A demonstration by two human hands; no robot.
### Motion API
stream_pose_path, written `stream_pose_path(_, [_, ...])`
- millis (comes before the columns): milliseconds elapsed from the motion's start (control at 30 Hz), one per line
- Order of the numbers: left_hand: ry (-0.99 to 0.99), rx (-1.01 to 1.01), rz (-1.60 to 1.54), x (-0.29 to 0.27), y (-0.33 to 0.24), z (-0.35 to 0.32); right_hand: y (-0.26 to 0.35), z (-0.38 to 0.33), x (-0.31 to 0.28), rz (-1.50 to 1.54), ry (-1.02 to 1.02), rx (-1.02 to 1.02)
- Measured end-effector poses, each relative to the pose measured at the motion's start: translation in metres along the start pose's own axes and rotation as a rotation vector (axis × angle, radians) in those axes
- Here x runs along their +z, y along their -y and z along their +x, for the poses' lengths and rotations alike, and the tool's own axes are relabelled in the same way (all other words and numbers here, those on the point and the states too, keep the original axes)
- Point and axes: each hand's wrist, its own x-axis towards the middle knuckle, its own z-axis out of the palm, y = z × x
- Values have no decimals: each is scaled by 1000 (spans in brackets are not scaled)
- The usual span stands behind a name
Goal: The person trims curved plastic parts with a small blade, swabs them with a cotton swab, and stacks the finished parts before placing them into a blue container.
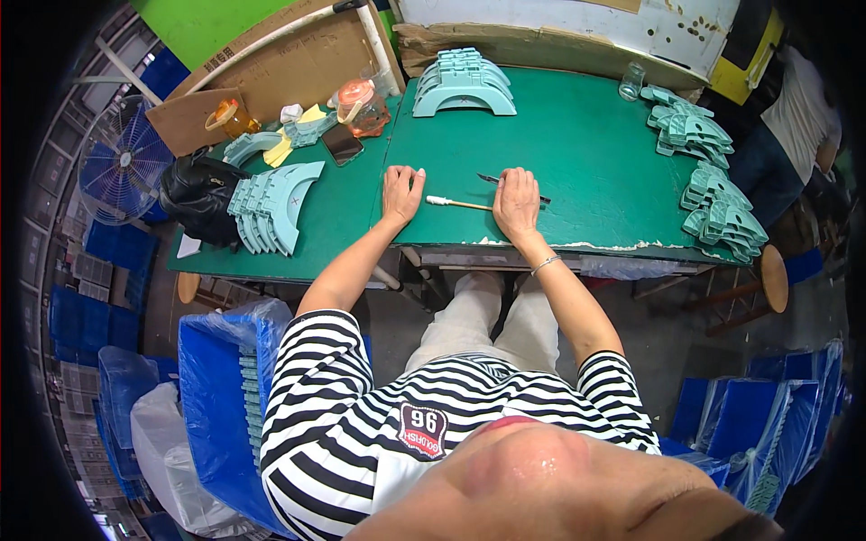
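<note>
My left hand (pixel 402 192) rests on the green tabletop near its front edge. Its fingers are loosely bent and a little apart, with nothing seen in them. To its right my right hand (pixel 517 203) lies palm down, fingers stretched forward, over a slim black tool (pixel 488 178). That tool's ends stick out on both sides of the hand; its kind is hidden. A thin wooden stick with a white tip (pixel 439 200) lies between the hands, its far end reaching my right hand. Beyond them stands a row of pale green arched plastic parts (pixel 465 95).
More arched parts stand at left (pixel 275 207) and lie stacked at right (pixel 722 207). A phone (pixel 343 144), an orange-lidded jug (pixel 363 108) and a black bag (pixel 198 194) are on the left table. A glass (pixel 631 81) stands far right. Blue bins (pixel 212 406) flank me; another person (pixel 794 126) stands right.
</note>
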Motion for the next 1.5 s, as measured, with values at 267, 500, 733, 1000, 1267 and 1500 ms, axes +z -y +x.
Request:
stream_pose_path(267, [26,-16,-15,-1,-4,1,-4,-1,5,-81,45,27])
stream_pose_path(500, [19,-29,-46,0,-3,-1,-8,-3,10,-101,114,26])
stream_pose_path(733, [11,-34,-85,0,-4,-3,-9,-6,7,-135,185,-21])
stream_pose_path(1000, [-2,-56,-141,-3,0,-2,3,3,-6,42,46,-146])
stream_pose_path(1267, [97,-191,-140,0,6,12,-20,38,23,841,223,569])
stream_pose_path(1500, [-38,132,-66,29,-11,167,-49,116,127,1666,85,1573])
